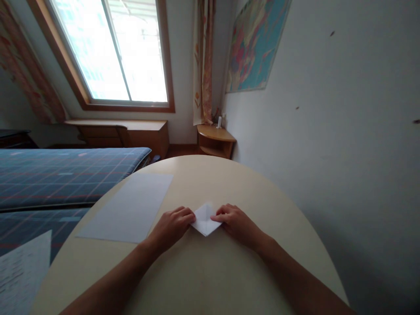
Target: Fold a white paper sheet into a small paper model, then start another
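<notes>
A small white folded paper (204, 219), diamond-shaped, lies on the round beige table (210, 271) in front of me. My left hand (172, 225) rests on the table with curled fingers pressing the paper's left edge. My right hand (234, 221) has its fingers bent and pinched on the paper's right corner. Both hands hold the folded piece flat between them.
A flat white sheet of paper (129, 208) lies on the table to the left. Another printed sheet (22, 271) sits at the lower left. A bed with a blue plaid cover (62, 170) is left of the table; the wall (344, 131) is close on the right.
</notes>
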The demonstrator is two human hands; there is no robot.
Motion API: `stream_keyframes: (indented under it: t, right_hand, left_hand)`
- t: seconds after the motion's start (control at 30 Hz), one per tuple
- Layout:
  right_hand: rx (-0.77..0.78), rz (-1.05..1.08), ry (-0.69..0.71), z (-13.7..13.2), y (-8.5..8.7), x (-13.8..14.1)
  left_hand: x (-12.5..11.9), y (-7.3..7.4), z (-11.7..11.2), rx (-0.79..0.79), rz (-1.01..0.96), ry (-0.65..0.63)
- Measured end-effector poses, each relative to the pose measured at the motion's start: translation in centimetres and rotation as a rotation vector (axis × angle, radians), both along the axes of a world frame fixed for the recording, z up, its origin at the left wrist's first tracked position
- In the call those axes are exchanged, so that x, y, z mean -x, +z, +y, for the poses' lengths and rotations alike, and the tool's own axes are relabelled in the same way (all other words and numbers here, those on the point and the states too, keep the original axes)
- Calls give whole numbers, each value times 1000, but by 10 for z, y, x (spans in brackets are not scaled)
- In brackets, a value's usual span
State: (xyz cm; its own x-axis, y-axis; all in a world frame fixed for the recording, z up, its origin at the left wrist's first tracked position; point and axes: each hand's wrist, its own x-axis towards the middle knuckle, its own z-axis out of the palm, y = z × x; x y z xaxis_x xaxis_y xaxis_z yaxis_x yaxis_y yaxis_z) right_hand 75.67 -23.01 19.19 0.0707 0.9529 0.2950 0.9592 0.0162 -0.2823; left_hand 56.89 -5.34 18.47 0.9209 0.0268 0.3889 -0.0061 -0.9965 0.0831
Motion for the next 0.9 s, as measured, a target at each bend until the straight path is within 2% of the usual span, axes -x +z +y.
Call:
stream_keyframes:
  t: [0.23,0.4,0.73,0.9]
  right_hand:
    - [82,-193,-9,-4,8,14]
    - [146,-186,21,-3,8,25]
    - [204,-167,-36,0,12,29]
    - [230,-129,-28,0,13,31]
  left_hand:
    - [0,-2,-3,14,79,28]
    - [2,8,-7,51,152,9]
    - [6,22,-14,72,247,8]
    - [6,22,-20,102,250,-9]
